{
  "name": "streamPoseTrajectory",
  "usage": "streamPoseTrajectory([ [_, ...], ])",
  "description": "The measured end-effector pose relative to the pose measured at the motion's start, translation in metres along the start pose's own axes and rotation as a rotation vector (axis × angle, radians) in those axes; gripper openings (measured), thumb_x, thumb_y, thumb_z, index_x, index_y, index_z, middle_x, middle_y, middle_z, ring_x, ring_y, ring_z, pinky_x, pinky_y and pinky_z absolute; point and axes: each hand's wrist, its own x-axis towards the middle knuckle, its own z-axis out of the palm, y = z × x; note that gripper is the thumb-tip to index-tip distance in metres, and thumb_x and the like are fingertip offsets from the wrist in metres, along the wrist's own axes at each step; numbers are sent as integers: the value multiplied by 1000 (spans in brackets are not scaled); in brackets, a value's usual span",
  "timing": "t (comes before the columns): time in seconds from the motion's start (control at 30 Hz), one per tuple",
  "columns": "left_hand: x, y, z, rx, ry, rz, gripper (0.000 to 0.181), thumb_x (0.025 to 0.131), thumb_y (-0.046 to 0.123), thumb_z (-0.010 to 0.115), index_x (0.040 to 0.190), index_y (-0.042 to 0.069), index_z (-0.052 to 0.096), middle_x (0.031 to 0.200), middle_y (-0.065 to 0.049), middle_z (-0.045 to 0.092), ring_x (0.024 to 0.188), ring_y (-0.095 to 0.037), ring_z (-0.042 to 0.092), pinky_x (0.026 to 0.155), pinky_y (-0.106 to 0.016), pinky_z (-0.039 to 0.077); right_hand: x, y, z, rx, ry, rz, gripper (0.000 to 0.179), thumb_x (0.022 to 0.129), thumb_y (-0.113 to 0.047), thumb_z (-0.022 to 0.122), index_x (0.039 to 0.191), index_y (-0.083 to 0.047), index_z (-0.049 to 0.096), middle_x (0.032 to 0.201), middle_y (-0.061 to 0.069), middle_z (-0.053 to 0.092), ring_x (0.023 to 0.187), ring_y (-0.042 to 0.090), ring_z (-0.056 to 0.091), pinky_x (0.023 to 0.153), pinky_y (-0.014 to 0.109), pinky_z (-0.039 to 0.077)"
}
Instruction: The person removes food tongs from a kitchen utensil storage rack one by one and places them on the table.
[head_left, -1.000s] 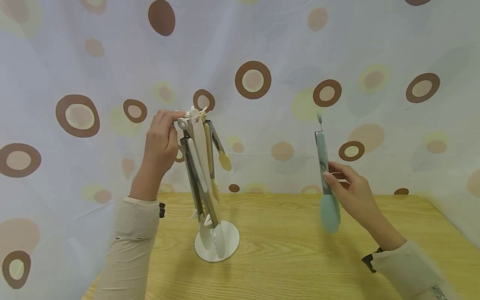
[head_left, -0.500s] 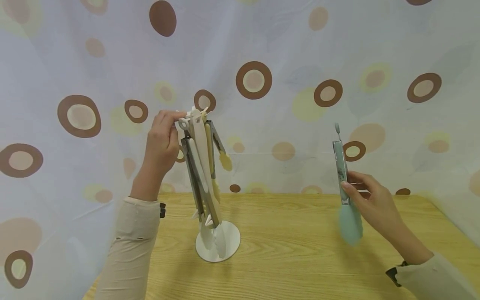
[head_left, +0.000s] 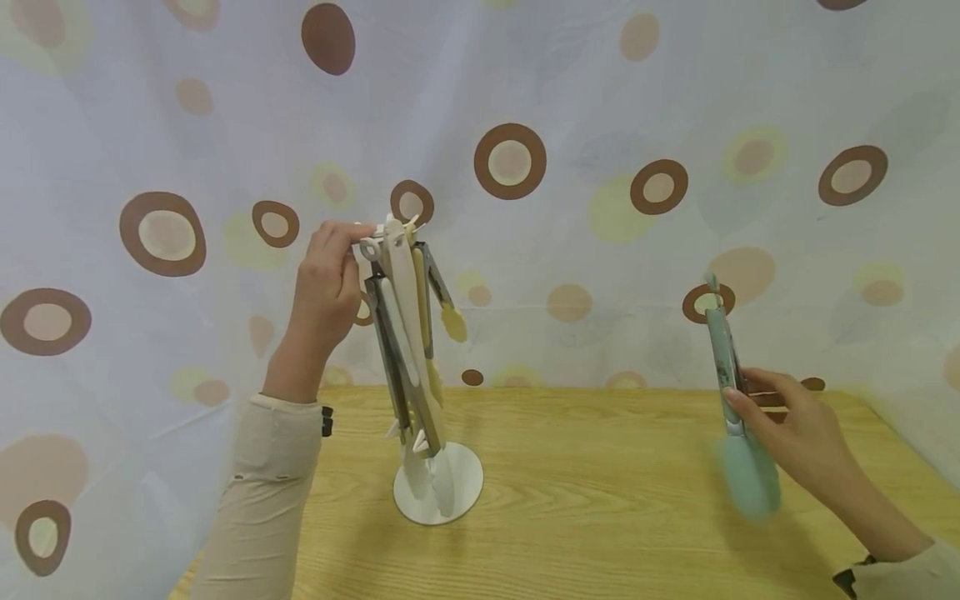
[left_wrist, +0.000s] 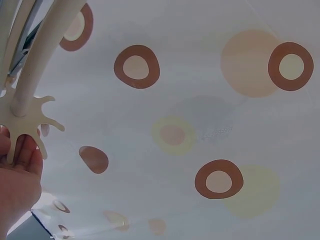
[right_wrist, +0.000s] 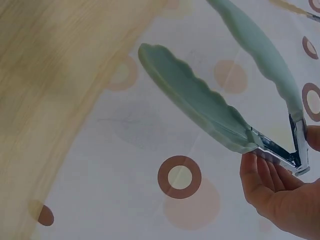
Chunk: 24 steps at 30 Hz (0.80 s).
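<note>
Circle-patterned white cloth (head_left: 570, 250) hangs behind a yellow wood-grain table (head_left: 570, 517). Pinched in the right hand (head_left: 802, 429), the nearer one, the long teal-and-metal tongs (head_left: 722, 358) run steeply past the grip, handle above and slightly left of it, scalloped heads below; well to that grip's left, the left hand (head_left: 326, 275) holds the top of a white round-based stand (head_left: 467, 483)

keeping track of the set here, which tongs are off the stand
The teal tongs, pinched by the right hand; the other visible tongs hang on the white stand.
</note>
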Motion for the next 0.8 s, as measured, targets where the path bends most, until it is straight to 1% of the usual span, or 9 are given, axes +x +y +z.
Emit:
streamPoseTrajectory([
  [0.13, -1, 0, -1, 2, -2, -1, 33, 92, -5, 36, 114, -6, 60, 111, -23, 56, 109, -37, 50, 91, -50, 41, -5, 10, -6, -39, -12, 37, 47, 97, -18, 57, 131, 12, 46, 111, 31, 57, 84, -24, 40, 64, 5, 41],
  [0.23, -1, 0, -1, 5, -4, -2, 33, 92, -5, 36, 115, -6, 60, 111, -23, 56, 109, -37, 49, 91, -50, 41, -8, 18, -9, -67, -19, 72, 48, 97, -20, 57, 130, 12, 47, 109, 32, 58, 79, -19, 46, 60, 9, 44],
  [0.3, -1, -1, -1, 7, -8, -2, 33, 92, -5, 36, 115, -6, 60, 111, -23, 56, 108, -37, 49, 90, -50, 41, -10, 23, -11, -86, -26, 90, 48, 97, -21, 57, 129, 13, 46, 108, 33, 58, 79, -2, 60, 58, 13, 46],
  [0.37, -1, -1, -1, 8, -9, -1, 33, 93, -5, 36, 115, -6, 60, 111, -24, 56, 108, -37, 49, 90, -50, 41, -12, 27, -12, -111, -38, 111, 51, 97, -23, 56, 129, 15, 46, 107, 34, 58, 81, 23, 67, 55, 19, 48],
  [0.43, -1, -1, 0, 9, -10, 1, 33, 92, -5, 36, 115, -6, 60, 111, -24, 56, 108, -37, 50, 91, -50, 41, -14, 31, -13, -130, -51, 127, 53, 98, -26, 55, 129, 16, 44, 107, 35, 57, 86, 45, 63, 54, 25, 50],
  [0.47, -1, -1, 0, 9, -11, 3, 33, 92, -5, 36, 115, -6, 60, 111, -24, 56, 108, -37, 50, 91, -50, 41, -14, 32, -13, -139, -52, 128, 53, 98, -26, 55, 129, 16, 45, 107, 35, 57, 89, 51, 60, 54, 28, 51],
  [0.63, -1, -1, -1, 11, -15, 9, 33, 93, -5, 35, 115, -7, 59, 112, -24, 56, 109, -38, 50, 92, -50, 41, -20, 43, -14, -168, -61, 154, 52, 97, -28, 57, 126, 14, 48, 106, 33, 58, 84, 43, 62, 52, 33, 51],
  [0.73, 0, -1, 0, 9, -10, 6, 33, 93, -5, 36, 115, -7, 60, 111, -24, 56, 108, -38, 50, 92, -49, 41, -23, 50, -16, -185, -68, 184, 54, 96, -30, 57, 123, 16, 48, 106, 33, 58, 80, 33, 63, 51, 28, 49],
  [0.8, 0, -1, 0, 7, -8, 9, 33, 92, -6, 36, 115, -7, 60, 111, -24, 56, 108, -38, 50, 92, -49, 41, -25, 54, -17, -199, -74, 200, 56, 96, -31, 57, 121, 18, 48, 107, 35, 57, 81, 36, 63, 51, 30, 49],
])
